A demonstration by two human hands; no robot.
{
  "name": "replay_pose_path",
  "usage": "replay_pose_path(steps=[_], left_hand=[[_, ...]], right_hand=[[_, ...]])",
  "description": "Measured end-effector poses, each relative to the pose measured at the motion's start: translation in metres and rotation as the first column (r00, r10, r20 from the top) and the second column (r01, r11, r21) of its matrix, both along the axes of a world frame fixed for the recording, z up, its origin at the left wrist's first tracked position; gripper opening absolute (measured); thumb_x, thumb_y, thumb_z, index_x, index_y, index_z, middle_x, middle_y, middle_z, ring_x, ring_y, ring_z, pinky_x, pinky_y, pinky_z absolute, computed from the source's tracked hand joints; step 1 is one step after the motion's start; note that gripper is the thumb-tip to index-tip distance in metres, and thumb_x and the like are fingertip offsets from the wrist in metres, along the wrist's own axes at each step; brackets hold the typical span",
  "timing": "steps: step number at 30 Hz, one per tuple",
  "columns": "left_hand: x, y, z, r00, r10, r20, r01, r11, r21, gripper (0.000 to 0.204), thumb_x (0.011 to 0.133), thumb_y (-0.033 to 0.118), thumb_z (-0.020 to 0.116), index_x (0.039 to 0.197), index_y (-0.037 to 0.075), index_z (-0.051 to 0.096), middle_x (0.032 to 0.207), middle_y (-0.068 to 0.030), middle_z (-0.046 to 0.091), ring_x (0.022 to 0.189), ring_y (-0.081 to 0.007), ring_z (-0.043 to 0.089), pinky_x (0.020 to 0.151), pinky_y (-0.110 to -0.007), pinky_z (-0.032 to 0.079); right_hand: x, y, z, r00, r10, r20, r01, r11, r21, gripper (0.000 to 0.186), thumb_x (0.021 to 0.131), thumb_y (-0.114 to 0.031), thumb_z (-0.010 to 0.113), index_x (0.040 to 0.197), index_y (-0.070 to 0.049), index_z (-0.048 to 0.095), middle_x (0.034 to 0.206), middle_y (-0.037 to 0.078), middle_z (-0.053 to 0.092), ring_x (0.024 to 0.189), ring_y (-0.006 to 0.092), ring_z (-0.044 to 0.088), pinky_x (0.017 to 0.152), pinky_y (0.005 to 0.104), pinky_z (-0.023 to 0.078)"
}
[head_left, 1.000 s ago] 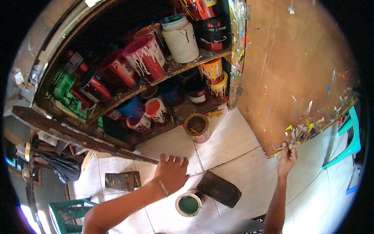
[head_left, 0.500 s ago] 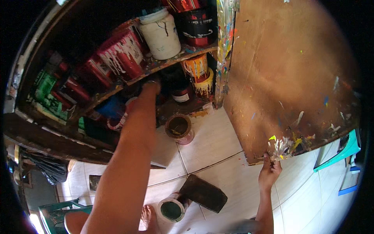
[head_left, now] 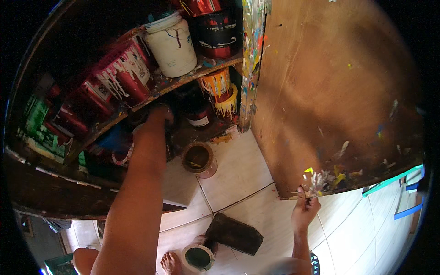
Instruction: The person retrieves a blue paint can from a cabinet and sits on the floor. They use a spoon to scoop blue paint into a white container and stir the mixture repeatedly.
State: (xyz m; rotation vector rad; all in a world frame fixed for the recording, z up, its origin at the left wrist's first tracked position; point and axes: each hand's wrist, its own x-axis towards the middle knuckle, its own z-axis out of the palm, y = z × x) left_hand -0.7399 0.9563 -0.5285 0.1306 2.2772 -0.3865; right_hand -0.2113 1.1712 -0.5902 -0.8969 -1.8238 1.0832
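My left arm stretches deep into the lower compartment of a paint-stained cabinet, and my left hand (head_left: 160, 113) is in shadow beneath the shelf (head_left: 178, 79). Its fingers are hidden, so what it touches does not show. Nearest to it on the right is a dark paint can (head_left: 198, 117) with a white label. Farther right, an orange-dripped can (head_left: 215, 85) is stacked on a yellow-dripped can (head_left: 226, 106). Off to the right, my right hand (head_left: 305, 213) pinches the bottom edge of the open wooden cabinet door (head_left: 302, 105), thumb on the paint-smeared side.
On the shelf above stand a white tub (head_left: 172, 48), a black-and-red can (head_left: 217, 34) and several dripped red cans (head_left: 123, 78). An open pot (head_left: 200, 160) sits on the tiles before the cabinet. Closer in are a dark block (head_left: 236, 233) and a green-filled can (head_left: 198, 257).
The cabinet and its cans now sit farther left in view. My left hand stays inside the lower compartment, and my right hand keeps hold of the door edge.
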Motion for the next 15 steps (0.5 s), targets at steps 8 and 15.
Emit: replay_pose_path(steps=[8, 15], left_hand=[[0.071, 0.010, 0.037, 0.967, -0.078, -0.244, 0.101, 0.992, 0.080, 0.097, 0.064, 0.046, 0.086, 0.147, 0.007, 0.054, 0.158, -0.0180, 0.042, 0.142, -0.0373, 0.046, 0.110, -0.049, 0.046], [0.131, 0.026, 0.081, 0.835, -0.117, -0.538, 0.169, 0.985, 0.047, 0.122, 0.059, 0.046, 0.089, 0.155, -0.003, 0.031, 0.156, -0.0306, 0.035, 0.143, -0.0462, 0.039, 0.110, -0.055, 0.044]], right_hand=[[-0.006, 0.004, 0.002, 0.980, 0.094, -0.176, -0.105, 0.993, -0.055, 0.016, 0.097, -0.007, 0.068, 0.108, 0.004, 0.070, 0.081, 0.011, 0.072, 0.068, 0.0120, 0.063, 0.061, 0.0302, 0.051], [-0.006, 0.003, 0.017, 0.978, 0.157, -0.137, -0.167, 0.984, -0.060, 0.018, 0.098, -0.009, 0.066, 0.110, 0.004, 0.067, 0.084, 0.011, 0.072, 0.063, 0.0152, 0.064, 0.055, 0.0314, 0.052]])
